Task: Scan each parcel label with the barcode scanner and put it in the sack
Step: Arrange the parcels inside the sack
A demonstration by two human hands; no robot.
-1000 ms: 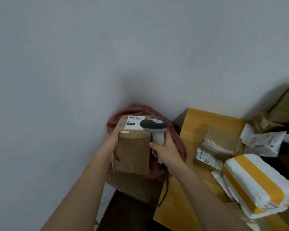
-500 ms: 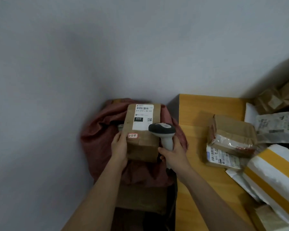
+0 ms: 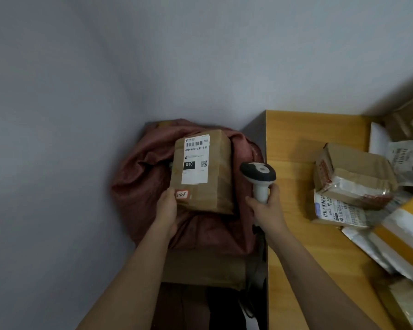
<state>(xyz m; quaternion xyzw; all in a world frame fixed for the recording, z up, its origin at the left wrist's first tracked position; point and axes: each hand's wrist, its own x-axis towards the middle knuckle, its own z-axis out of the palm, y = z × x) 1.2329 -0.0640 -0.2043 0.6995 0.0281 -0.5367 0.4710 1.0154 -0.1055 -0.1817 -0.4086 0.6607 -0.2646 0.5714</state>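
Against a bare grey wall (image 3: 200, 55), in the gap beside a wooden table (image 3: 301, 234), we hold a brown parcel (image 3: 209, 186) over a dark red sack (image 3: 148, 177) while the barcode scanner (image 3: 258, 173) stands upright just to the parcel's right. Our left hand (image 3: 166, 208) grips the parcel's near left corner, thumb on top beside a small pink sticker (image 3: 182, 194), the other fingers hidden underneath; our right hand (image 3: 266, 208) has its fingers curled around the scanner's pale handle. The white label (image 3: 196, 160) faces up, while the scanner head seems aimed past the parcel rather than at the barcode, so a scan attempted from here may well miss. Held by one corner only, the parcel could tip and slide off the sack's bunched cloth into the dark gap below. We cannot tell what the sack already holds: its mouth is hidden under the parcel and folds. On the table wait a taped box (image 3: 355, 172), a yellow-striped mailer (image 3: 405, 236) and other labelled packets, piled loosely enough near the edge that a careless reach might knock one down.
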